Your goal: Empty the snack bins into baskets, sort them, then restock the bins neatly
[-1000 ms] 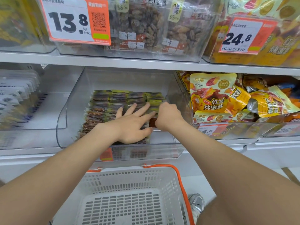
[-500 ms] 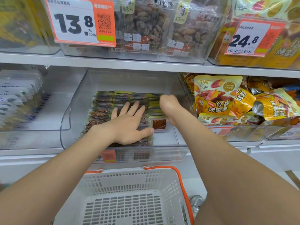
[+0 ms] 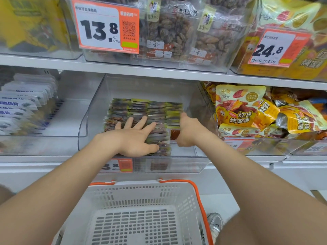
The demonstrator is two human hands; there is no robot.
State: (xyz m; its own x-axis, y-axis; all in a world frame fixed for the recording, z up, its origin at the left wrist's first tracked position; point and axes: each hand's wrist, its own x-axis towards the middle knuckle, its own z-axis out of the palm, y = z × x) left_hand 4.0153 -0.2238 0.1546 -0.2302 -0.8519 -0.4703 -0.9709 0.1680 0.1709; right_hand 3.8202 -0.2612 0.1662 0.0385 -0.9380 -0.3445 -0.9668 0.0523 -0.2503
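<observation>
Rows of small dark snack packets (image 3: 146, 108) with yellow-green edges lie stacked in a clear plastic bin (image 3: 83, 128) on the middle shelf. My left hand (image 3: 136, 137) presses flat on the front rows, fingers spread. My right hand (image 3: 190, 131) is inside the bin at the right edge of the stack with its back towards me. Its fingers curl out of sight. A single red-brown packet (image 3: 174, 134) lies on the bin floor just left of that hand. Below the shelf stands a white shopping basket (image 3: 141, 197) with orange handles.
Yellow sweet-potato bags (image 3: 240, 110) fill the bin to the right, and white packets (image 3: 23, 103) fill the one to the left. Bins of dried fruit (image 3: 168, 36) with orange price tags (image 3: 106, 25) sit on the shelf above. A shoe (image 3: 215, 223) shows beside the basket.
My right hand let go of the red-brown packet, reached deeper along the right column, then came back towards the front beside that packet. My left hand stayed pressed on the stack.
</observation>
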